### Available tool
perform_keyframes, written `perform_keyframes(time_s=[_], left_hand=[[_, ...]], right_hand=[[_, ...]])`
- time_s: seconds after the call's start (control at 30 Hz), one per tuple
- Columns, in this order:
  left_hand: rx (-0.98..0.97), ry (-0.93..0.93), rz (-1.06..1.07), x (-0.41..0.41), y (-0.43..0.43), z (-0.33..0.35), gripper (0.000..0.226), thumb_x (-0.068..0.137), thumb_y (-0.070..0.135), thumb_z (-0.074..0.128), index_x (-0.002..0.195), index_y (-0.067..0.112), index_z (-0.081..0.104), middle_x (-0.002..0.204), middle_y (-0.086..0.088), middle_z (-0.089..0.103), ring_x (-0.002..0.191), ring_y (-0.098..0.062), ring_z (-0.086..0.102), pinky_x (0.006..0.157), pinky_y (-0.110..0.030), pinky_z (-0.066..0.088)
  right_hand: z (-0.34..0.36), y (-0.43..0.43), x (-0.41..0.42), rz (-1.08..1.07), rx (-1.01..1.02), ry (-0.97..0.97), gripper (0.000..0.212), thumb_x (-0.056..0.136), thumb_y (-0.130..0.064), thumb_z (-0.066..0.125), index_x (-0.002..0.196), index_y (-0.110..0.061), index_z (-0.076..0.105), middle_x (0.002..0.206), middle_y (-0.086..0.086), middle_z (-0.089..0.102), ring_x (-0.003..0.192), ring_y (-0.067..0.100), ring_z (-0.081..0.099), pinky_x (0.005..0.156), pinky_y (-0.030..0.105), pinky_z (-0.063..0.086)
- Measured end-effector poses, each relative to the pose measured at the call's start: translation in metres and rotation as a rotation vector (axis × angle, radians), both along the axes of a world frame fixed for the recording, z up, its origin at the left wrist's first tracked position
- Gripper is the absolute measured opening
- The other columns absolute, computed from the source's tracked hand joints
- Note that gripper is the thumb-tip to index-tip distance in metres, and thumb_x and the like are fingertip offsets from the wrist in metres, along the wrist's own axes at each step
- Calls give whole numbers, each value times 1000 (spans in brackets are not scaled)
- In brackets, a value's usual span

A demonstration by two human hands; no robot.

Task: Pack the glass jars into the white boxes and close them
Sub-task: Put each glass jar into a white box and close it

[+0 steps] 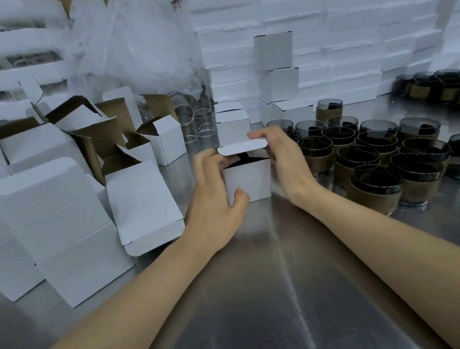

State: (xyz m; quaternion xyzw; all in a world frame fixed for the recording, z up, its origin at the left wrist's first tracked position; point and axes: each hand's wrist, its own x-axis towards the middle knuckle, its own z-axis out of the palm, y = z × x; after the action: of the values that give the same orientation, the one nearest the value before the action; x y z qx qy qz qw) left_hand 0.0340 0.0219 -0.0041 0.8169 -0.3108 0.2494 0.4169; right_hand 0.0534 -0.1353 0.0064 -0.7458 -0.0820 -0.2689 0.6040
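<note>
here the white box [250, 181] stands on the steel table [273, 289] between both hands, something dark, likely a jar, showing under its half-lowered lid [242, 147]. the left hand [214, 198] grips the box's left side, thumb on the front; the right hand [284, 158] pinches the lid's far right corner. pushed down askew, the lid could buckle or catch on what sits inside. the glass jars [373, 158] crowd just beside the right wrist — a careless swing could topple them — and open boxes [141, 202] lie near on the left.
</note>
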Motion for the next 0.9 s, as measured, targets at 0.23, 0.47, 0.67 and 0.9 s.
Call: perform_keyframes(time_s=[0.23, 0.47, 0.67, 0.9], left_hand=[[-138, 150, -36, 4, 2, 0, 77, 87, 2, 57, 146, 21, 11, 146, 9, 16, 130, 5, 28, 99, -3, 30], [-6, 170, 67, 5, 3, -2, 70, 90, 10, 57, 147, 19, 19, 152, 4, 20, 132, -14, 36, 104, -28, 41], [4, 180, 129, 4, 3, -1, 67, 88, 10, 58, 145, 18, 22, 147, 3, 27, 118, -17, 46, 91, -30, 48], [62, 131, 136, 2, 2, 2, 46, 88, 5, 54, 132, 8, 39, 144, -2, 33, 118, -22, 48, 93, -43, 49]], right_hand=[[-2, -1, 2, 8, -131, -88, 23, 95, -42, 43, 104, -24, 55, 97, -14, 60, 88, -6, 54, 78, 9, 40], [-5, -6, 3, 2, -460, -207, 31, 102, -26, 40, 124, -13, 58, 117, -7, 54, 109, 2, 50, 94, 8, 34], [-3, -7, 4, 22, -490, -200, 24, 100, -21, 45, 115, -12, 62, 112, -5, 54, 105, 1, 49, 92, 13, 38], [-1, -1, 0, 90, -247, -36, 14, 89, -1, 48, 95, -9, 57, 118, 3, 52, 109, 7, 48, 89, 8, 35]])
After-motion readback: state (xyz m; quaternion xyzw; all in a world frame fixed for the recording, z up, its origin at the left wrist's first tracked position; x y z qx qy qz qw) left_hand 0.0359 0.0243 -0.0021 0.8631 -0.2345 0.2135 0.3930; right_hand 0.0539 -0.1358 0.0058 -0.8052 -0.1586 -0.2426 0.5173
